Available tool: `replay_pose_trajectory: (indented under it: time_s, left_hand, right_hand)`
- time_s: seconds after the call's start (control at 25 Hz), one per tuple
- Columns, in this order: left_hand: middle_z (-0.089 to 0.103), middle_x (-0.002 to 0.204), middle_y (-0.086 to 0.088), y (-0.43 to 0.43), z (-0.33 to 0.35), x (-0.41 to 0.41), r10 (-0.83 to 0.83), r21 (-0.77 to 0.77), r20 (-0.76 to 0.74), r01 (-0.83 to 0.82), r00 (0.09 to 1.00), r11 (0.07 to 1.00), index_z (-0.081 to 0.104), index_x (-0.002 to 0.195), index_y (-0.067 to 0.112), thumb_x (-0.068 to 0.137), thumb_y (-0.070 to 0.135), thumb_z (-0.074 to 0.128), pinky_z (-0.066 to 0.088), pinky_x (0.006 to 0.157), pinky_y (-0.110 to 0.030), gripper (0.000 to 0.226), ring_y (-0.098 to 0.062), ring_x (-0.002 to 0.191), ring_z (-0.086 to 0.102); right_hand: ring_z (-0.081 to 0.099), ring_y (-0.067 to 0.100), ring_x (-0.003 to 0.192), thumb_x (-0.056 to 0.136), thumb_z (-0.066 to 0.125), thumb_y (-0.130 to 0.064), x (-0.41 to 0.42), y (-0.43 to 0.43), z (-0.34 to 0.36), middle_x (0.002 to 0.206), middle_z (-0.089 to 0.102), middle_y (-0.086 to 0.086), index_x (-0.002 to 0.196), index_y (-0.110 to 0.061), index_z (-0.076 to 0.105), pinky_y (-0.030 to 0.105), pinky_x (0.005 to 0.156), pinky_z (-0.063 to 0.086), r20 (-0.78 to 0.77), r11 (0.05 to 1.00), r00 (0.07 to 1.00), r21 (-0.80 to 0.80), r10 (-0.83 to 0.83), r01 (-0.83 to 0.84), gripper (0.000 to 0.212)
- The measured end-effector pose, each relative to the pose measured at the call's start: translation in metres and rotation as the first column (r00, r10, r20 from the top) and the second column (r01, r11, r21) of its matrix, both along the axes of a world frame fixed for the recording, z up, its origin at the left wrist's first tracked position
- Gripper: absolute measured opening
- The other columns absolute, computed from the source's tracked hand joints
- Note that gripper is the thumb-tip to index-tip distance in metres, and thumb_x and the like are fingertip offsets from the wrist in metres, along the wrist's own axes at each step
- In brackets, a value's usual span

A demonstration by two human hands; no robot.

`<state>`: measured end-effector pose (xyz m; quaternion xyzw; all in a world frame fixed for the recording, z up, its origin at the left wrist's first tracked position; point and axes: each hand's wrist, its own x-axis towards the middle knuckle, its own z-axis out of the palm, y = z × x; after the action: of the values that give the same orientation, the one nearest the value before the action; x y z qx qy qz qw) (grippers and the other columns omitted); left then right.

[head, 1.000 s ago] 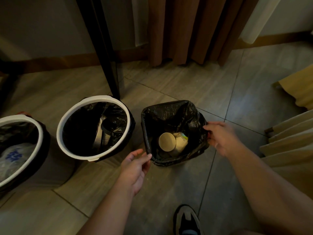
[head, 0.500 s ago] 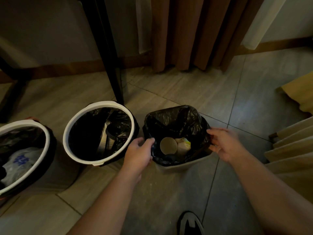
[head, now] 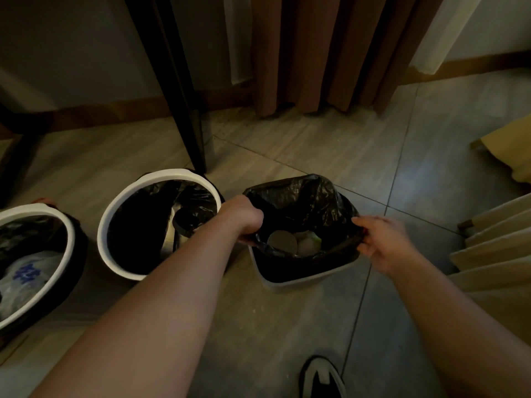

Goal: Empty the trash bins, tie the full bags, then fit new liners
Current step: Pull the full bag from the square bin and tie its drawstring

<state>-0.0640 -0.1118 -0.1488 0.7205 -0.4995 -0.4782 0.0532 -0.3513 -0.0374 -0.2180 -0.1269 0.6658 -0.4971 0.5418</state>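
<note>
Black liner [head: 298, 202] in a small square bin [head: 301, 280], centre of the frame, on a grey tiled floor [head: 316, 145]. The liner is thin, glossy, crinkled plastic; its mouth stands open and its far edge rises in loose folds above the bin. Along the near side the film sags inward, leaving the bin's pale rim and front wall bare. Inside lie a round paper cup [head: 283, 241], seen mouth-up, and some pale crumpled waste [head: 307, 242] just beside it.

Both hands grasp the liner's mouth. The left hand [head: 244, 218] is clenched round the edge at the frame-left side of the bin, fingers curled under the film. The right hand [head: 382, 242] pinches the opposite edge, thumb on top.

Two round bins with white rims stand to the left of the frame: one [head: 101, 239] just beside the square bin, lined in black, and another [head: 34, 208] at the left border, holding a clear bag with blue print [head: 26, 274]. A black desk leg [head: 172, 81] and brown curtains [head: 316, 53] fill the upper frame; a shoe [head: 321, 377] shows at the bottom edge.
</note>
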Motion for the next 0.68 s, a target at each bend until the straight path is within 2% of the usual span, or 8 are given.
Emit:
replay_pose_trajectory:
  time_s: [0.08, 0.2, 0.28, 0.32, 0.4, 0.48, 0.56, 0.68]
  left_hand:
    - [0.073, 0.113, -0.012, 0.009, -0.002, 0.005, -0.075, -0.209, 0.124, 0.1, 0.989, 0.973, 0.073, 0.119, 0.013, 0.104, 0.014, 0.053, 0.063, 0.08, -0.039, 0.025, -0.031, 0.095, 0.074]
    - [0.069, 0.131, 0.0, 0.048, -0.007, 0.023, -0.092, -0.558, 0.099, 0.132, 0.991, 0.819, 0.065, 0.139, 0.03, 0.106, 0.013, 0.05, 0.053, 0.092, -0.029, 0.04, -0.019, 0.109, 0.068]
    - [0.063, 0.141, 0.001, 0.078, -0.015, 0.031, -0.187, -0.653, 0.129, 0.225, 0.974, 0.723, 0.055, 0.149, 0.036, 0.102, 0.007, 0.051, 0.05, 0.104, -0.032, 0.055, -0.021, 0.126, 0.062]
    - [0.059, 0.147, 0.002, 0.088, -0.018, 0.033, -0.238, -0.65, 0.15, 0.277, 0.96, 0.707, 0.046, 0.154, 0.042, 0.101, 0.007, 0.054, 0.048, 0.107, -0.034, 0.064, -0.021, 0.133, 0.057]
    - [0.052, 0.155, 0.003, 0.089, -0.017, 0.037, -0.279, -0.587, 0.154, 0.315, 0.948, 0.746, 0.02, 0.159, 0.06, 0.098, 0.022, 0.065, 0.047, 0.106, -0.033, 0.085, -0.021, 0.137, 0.054]
    - [0.056, 0.153, -0.002, 0.061, -0.005, 0.038, -0.185, -0.504, 0.076, 0.198, 0.98, 0.841, 0.007, 0.157, 0.065, 0.091, 0.048, 0.074, 0.049, 0.105, -0.04, 0.096, -0.027, 0.134, 0.058]
    - [0.06, 0.147, -0.008, 0.019, 0.007, 0.034, -0.027, -0.405, 0.006, 0.027, 1.0, 0.914, 0.015, 0.161, 0.052, 0.086, 0.059, 0.076, 0.053, 0.104, -0.044, 0.097, -0.031, 0.126, 0.063]
    - [0.057, 0.145, -0.014, -0.024, 0.016, 0.025, 0.012, -0.274, 0.004, -0.011, 1.0, 0.962, 0.036, 0.161, 0.027, 0.09, 0.04, 0.079, 0.059, 0.091, -0.038, 0.084, -0.029, 0.104, 0.065]
  right_hand:
    - [0.08, 0.027, 0.088, 0.094, 0.073, 0.0, 0.001, 0.0, 0.001, 0.098, 0.079, 0.017, 0.104, -0.004, 0.069, 0.036, 0.069, 0.065, 0.008, 1.0, 1.0, 0.0, -0.01, 0.01, 0.012]
    - [0.08, 0.024, 0.079, 0.095, 0.07, 0.001, 0.002, 0.001, 0.006, 0.09, 0.08, 0.016, 0.099, -0.003, 0.068, 0.032, 0.062, 0.064, 0.042, 1.0, 0.999, -0.013, 0.014, -0.014, 0.006]
    - [0.079, 0.023, 0.075, 0.095, 0.07, 0.002, 0.004, 0.002, 0.009, 0.084, 0.08, 0.014, 0.096, -0.005, 0.067, 0.032, 0.06, 0.063, 0.058, 1.0, 0.998, -0.027, 0.014, -0.012, 0.007]
    - [0.079, 0.022, 0.074, 0.095, 0.07, 0.003, 0.004, 0.002, 0.011, 0.082, 0.079, 0.013, 0.095, -0.005, 0.066, 0.032, 0.06, 0.063, 0.055, 0.999, 0.998, -0.032, 0.009, -0.008, 0.009]
    - [0.079, 0.022, 0.075, 0.094, 0.07, 0.003, 0.005, 0.003, 0.013, 0.085, 0.079, 0.015, 0.095, -0.005, 0.067, 0.032, 0.059, 0.063, 0.041, 0.999, 0.999, -0.034, 0.01, -0.009, 0.009]
    - [0.08, 0.025, 0.081, 0.095, 0.07, 0.003, 0.006, 0.006, 0.013, 0.093, 0.08, 0.018, 0.101, -0.003, 0.068, 0.033, 0.062, 0.063, 0.055, 0.999, 0.998, -0.044, 0.013, -0.01, 0.009]
    - [0.08, 0.027, 0.089, 0.095, 0.07, 0.002, 0.006, 0.008, 0.013, 0.099, 0.08, 0.02, 0.108, 0.0, 0.068, 0.035, 0.067, 0.065, 0.073, 0.998, 0.997, -0.058, 0.011, -0.007, 0.013]
    - [0.079, 0.031, 0.098, 0.095, 0.072, -0.001, 0.007, 0.013, 0.014, 0.106, 0.079, 0.02, 0.115, 0.0, 0.068, 0.04, 0.08, 0.064, 0.073, 0.997, 0.997, -0.074, 0.021, -0.016, 0.021]
